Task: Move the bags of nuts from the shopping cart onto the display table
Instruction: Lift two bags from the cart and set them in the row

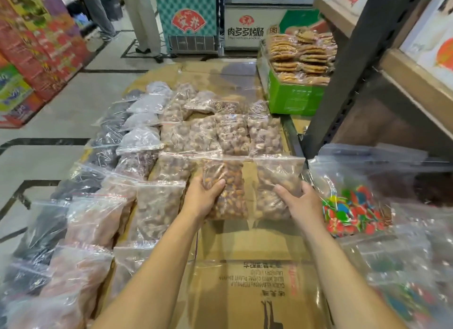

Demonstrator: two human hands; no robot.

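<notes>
Both hands are clamped on slick plastic, the left hand (202, 197) with fingers curled round the side of the darker bag of nuts (229, 194) and the right hand (305, 201) wrapped on the edge of the paler bag of nuts (274, 174). They're low over the display table (247, 245)'s cardboard, so a one-sided grip could let either sag or skid, and the paler one is near the right edge by the candy bag (350, 206). Each bag's long axis runs away from the person, zip end pointing at the row of bags (230, 135) behind.
</notes>
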